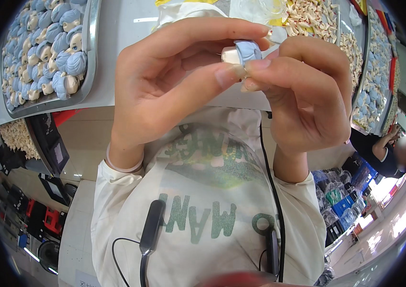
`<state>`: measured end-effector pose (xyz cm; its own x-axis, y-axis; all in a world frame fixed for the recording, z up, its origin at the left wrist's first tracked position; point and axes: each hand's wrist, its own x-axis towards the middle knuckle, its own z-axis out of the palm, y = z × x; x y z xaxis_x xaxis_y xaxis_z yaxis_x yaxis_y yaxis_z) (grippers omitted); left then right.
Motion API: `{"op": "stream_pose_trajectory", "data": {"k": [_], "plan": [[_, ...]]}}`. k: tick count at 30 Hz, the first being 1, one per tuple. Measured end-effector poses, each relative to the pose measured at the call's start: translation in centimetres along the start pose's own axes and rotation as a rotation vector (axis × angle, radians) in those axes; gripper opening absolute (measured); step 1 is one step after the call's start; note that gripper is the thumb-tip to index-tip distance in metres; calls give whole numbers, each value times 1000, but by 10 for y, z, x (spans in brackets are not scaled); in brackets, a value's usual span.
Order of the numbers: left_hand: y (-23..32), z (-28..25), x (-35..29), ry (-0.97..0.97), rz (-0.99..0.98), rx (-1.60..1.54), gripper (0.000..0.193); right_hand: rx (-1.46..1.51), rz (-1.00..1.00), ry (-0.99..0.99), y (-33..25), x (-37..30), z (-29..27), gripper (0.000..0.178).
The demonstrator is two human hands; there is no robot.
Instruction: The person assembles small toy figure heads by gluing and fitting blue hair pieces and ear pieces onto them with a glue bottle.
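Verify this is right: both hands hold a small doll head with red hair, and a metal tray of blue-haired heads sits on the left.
The small doll head has light blue hair, not red, as the head view shows. The left hand and right hand hold it, and the metal tray of blue-haired heads is on the left.

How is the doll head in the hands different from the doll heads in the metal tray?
The held doll head is up between the left hand and right hand; the tray doll heads lie heaped in the metal tray.
The held doll head is just one; the tray doll heads are many.
The held doll head shows no eyes from here; some tray doll heads do.
Both have light blue hair and cream parts.
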<state>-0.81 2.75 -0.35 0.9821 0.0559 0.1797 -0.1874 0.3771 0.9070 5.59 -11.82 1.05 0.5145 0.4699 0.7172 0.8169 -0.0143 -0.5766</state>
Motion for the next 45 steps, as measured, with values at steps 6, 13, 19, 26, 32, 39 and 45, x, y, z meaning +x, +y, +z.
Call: {"op": "stream_pose_trajectory", "data": {"k": [6,13,19,26,32,39,45], "plan": [[2,0,-2,-52,-26,-12,40,12,13,20,-3,-4,4,25],[-9,-7,-2,-100,237,251,37,54,66,35,-4,-8,7,28],[-12,-6,-6,-50,391,380,33,25,-1,-7,-2,-7,9,26],[-15,-8,-6,-25,448,372,31,18,14,7,-9,-4,13,27],[-19,-10,-3,-33,494,412,33,-27,-53,-53,-6,-4,9,27],[-15,-5,-4,16,500,497,34,-30,39,-72,-9,-9,6,24],[-15,-4,-5,27,473,512,39,19,78,-45,-8,-13,8,24]]}}
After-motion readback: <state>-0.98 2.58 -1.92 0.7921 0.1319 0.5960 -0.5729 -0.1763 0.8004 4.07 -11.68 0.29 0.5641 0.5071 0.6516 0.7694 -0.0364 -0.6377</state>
